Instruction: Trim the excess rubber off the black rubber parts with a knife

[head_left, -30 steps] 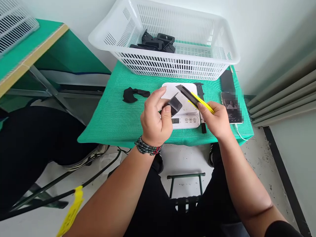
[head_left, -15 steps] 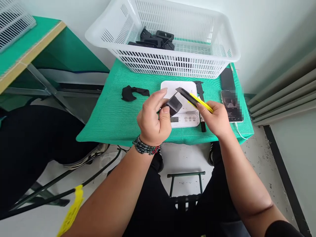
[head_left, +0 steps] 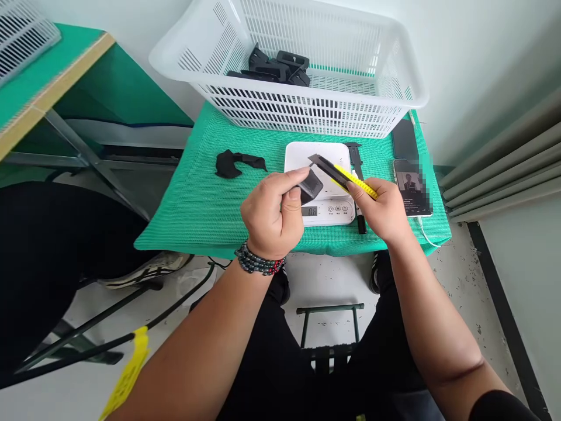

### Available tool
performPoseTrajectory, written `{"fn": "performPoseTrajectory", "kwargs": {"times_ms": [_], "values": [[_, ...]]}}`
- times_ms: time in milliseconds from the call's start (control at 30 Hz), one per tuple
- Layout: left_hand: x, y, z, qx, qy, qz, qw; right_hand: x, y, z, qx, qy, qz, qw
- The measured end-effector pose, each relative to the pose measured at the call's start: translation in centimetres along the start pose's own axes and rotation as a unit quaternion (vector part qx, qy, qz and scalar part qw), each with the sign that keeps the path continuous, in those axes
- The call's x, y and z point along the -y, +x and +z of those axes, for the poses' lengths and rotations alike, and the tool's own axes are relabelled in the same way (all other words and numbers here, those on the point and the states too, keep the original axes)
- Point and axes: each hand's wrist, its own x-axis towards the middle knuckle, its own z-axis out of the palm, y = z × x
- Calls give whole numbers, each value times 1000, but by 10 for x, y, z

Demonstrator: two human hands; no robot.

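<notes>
Between the thumb and fingers of my left hand is a black molded plastic part, partly covered by the fingers. My right hand grips a yellow and black utility knife, its blade extended and pointing up and left, close to the part's upper edge. Whether the blade touches the part I cannot tell. Both hands are above a white digital scale with a lit display. A black marker and a dark caliper lie along the scale's right side.
A white plastic basket with several black parts stands at the back of the green-covered table. Black scraps lie left of the scale. A phone with a cable is at the right. Another person's leg is at the left.
My left index finger has come down and forward along the part's upper edge. The knife has shifted very slightly left, still near the part.
</notes>
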Motion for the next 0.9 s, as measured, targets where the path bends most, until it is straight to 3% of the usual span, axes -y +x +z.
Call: {"fn": "performPoseTrajectory", "kwargs": {"times_ms": [100,267,433,667,800,900], "values": [[-2,0,1,4,-14,-18,1000,-2,2,-1,1,17,15,1000],[1,-3,2,-16,27,-15,999,5,-3,-1,62,105,0,993],[-1,-6,1,-28,23,-24,999,2,0,0,21,14,-1,1000],[0,-2,4,-45,28,-109,993,3,-4,2,40,67,1,997],[11,-7,5,-2,8,-194,981,8,-7,8,37,91,-10,995],[17,-12,5,25,-69,-248,966,9,-8,13,47,98,-13,994]]}}
